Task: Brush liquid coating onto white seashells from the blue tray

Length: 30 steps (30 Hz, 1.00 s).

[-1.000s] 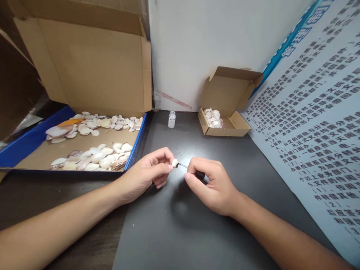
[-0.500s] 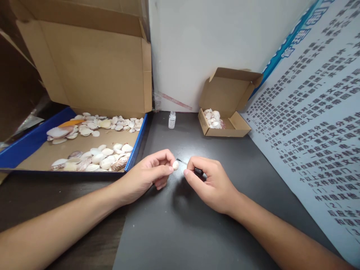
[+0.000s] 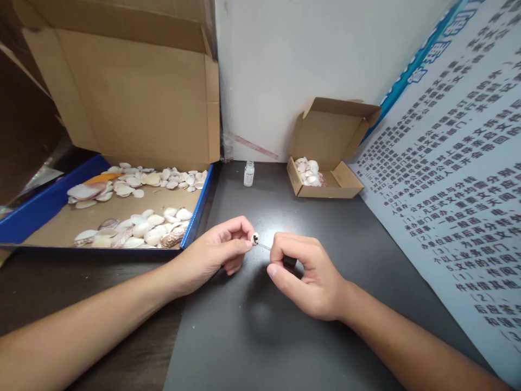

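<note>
Between the thumb and fingertips of my left hand (image 3: 228, 245) is a small pale seashell (image 3: 255, 235). My right hand (image 3: 305, 271) is closed around the black cap of a small applicator brush (image 3: 290, 262). The brush's thin stem points left, and its dark bristles overlap the face of the shell. Both hands are above the dark grey tabletop, a short gap apart. Beyond them, a small clear glass bottle (image 3: 248, 175) with a white label stands upright without a cap.
At left lies an open blue-edged cardboard box (image 3: 195, 209) with many shells in two groups. A smaller open cardboard box (image 3: 325, 191) holding shells stands at the back right. A printed sheet (image 3: 456, 179) slopes along the right, and a white wall (image 3: 301, 60) rises behind.
My right hand has shifted slightly down, and the brush tip has moved from beside the shell onto its face. My left hand has stayed in place with the shell.
</note>
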Each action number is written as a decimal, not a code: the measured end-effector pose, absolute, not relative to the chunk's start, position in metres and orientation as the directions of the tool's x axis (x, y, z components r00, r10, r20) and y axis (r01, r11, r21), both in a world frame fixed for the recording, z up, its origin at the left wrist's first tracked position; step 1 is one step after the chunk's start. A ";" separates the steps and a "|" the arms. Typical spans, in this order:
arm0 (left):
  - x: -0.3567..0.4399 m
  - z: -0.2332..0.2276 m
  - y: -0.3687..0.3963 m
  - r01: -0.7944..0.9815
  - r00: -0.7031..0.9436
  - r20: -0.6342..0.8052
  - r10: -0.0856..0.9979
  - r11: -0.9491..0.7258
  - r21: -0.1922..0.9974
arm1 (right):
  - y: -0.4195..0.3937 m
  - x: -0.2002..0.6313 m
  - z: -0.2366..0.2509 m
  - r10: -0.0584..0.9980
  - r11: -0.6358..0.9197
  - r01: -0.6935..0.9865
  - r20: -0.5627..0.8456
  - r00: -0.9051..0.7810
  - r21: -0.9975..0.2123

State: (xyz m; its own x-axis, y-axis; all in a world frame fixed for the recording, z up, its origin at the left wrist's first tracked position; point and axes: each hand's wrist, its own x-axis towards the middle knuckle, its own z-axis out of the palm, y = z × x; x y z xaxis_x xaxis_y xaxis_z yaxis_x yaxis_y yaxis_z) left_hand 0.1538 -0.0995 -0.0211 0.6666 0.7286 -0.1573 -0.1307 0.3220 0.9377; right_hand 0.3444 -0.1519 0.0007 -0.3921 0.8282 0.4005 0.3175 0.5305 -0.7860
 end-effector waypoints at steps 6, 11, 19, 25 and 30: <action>0.153 -0.021 -0.099 -0.108 0.672 -0.161 0.723 0.311 0.944 | -0.153 0.345 0.003 0.799 0.566 0.265 0.440 -0.409 -0.781; 0.153 -0.020 -0.100 -0.130 0.674 -0.142 0.725 0.305 0.943 | -0.151 0.345 0.001 0.839 0.528 0.345 0.412 -0.355 -0.776; 0.153 -0.019 -0.101 -0.128 0.673 -0.130 0.728 0.287 0.949 | -0.148 0.346 -0.005 0.895 0.445 0.501 0.350 -0.277 -0.742; 0.153 -0.021 -0.100 -0.121 0.668 -0.136 0.732 0.288 0.950 | -0.151 0.346 -0.003 0.865 0.494 0.419 0.379 -0.329 -0.762; 0.154 -0.021 -0.100 -0.122 0.671 -0.126 0.731 0.276 0.953 | -0.153 0.345 0.001 0.838 0.527 0.348 0.405 -0.366 -0.776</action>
State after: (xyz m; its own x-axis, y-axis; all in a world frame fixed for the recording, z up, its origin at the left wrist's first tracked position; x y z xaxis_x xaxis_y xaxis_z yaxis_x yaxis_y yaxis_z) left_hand 0.1536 -0.0999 -0.0214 0.6709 0.7308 -0.1258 -0.1221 0.2762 0.9533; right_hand 0.3449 -0.1531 0.0008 -0.3655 0.8379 0.4053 0.3476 0.5268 -0.7757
